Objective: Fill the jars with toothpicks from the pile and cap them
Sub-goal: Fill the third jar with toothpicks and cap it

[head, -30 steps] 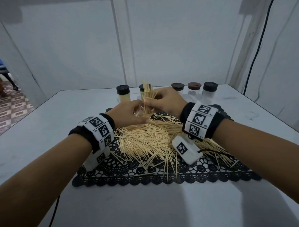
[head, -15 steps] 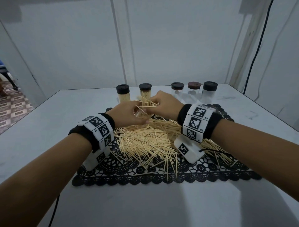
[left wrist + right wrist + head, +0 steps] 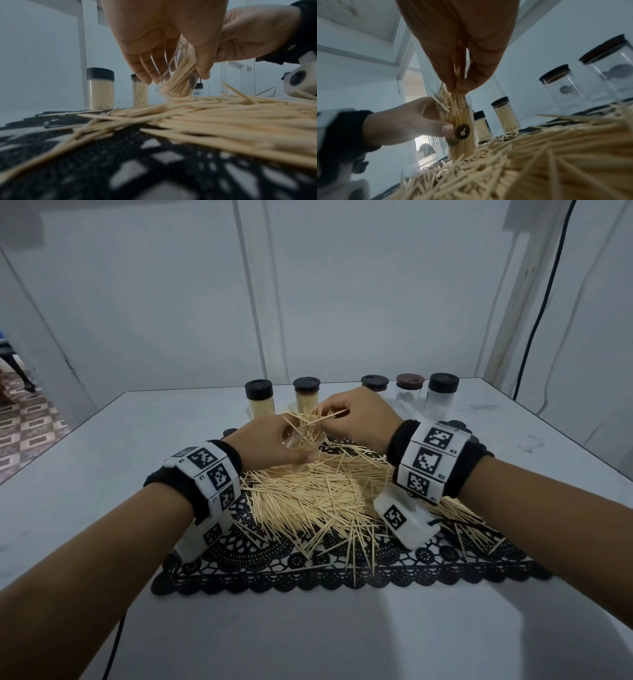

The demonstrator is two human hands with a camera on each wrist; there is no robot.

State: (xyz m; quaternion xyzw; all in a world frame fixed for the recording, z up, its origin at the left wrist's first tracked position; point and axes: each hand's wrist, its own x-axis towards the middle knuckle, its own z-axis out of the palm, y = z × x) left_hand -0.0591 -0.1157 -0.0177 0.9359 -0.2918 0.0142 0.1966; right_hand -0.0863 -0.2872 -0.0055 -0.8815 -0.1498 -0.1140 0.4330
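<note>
My left hand (image 3: 274,445) grips an uncapped clear jar (image 3: 462,127) packed with toothpicks, its base down in the toothpick pile (image 3: 322,491). In the left wrist view the jar (image 3: 178,81) leans between thumb and fingers. My right hand (image 3: 356,419) pinches a bunch of toothpicks (image 3: 458,70) right above the jar mouth, their lower ends inside it; some stick out sideways (image 3: 315,419). Two capped jars full of toothpicks (image 3: 261,402) (image 3: 306,395) stand behind the pile, and three capped empty clear jars (image 3: 442,395) stand to the right at the back.
The pile lies on a black lace mat (image 3: 342,563) on a white table (image 3: 308,638). White walls close in behind and to the right; a black cable (image 3: 541,302) hangs by the right wall. A doorway opens at far left.
The right hand has come down with its bunch of toothpicks from above the jar to the jar mouth. The left hand has stayed on the jar.
</note>
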